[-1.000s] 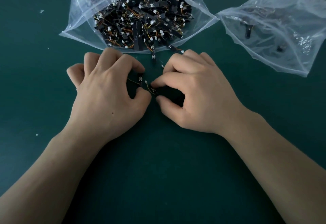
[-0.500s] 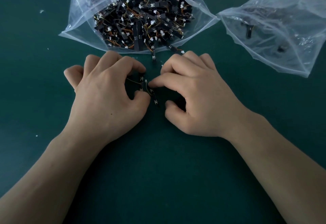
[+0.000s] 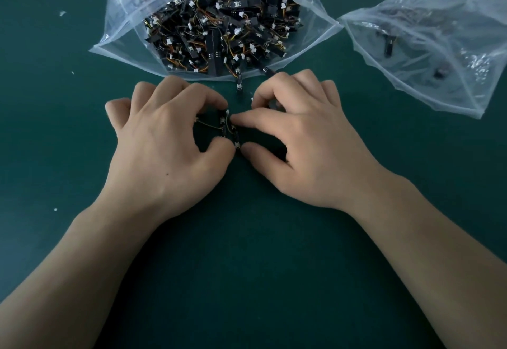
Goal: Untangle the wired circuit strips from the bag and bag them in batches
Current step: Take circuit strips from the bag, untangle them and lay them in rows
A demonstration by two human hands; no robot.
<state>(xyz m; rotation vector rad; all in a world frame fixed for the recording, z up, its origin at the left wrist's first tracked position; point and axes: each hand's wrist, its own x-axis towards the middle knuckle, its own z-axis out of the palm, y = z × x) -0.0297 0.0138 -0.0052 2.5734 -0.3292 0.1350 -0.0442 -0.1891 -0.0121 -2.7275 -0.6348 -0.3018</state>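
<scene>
Presently, task judged as standing early. Big bag (image 3: 123, 19) lying open on the green mat (image 3: 247, 280), holding a dense heap of strips (image 3: 216, 38); second bag (image 3: 439, 46), to the right, showing only a few dark pieces. Left hand (image 3: 164, 151) and right hand (image 3: 307, 151), both curled, pinching a small tangle (image 3: 224, 127) between them on the mat. Strips: short, black, rigid, trailing thin orange-yellow wires with white plugs. Bags: clear, crinkled, glossy film.

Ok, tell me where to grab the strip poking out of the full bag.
Pinch the strip by its black end on the mat, across its narrow sides, from the near side: it points toward you, wire trailing back into the full bag.
</scene>
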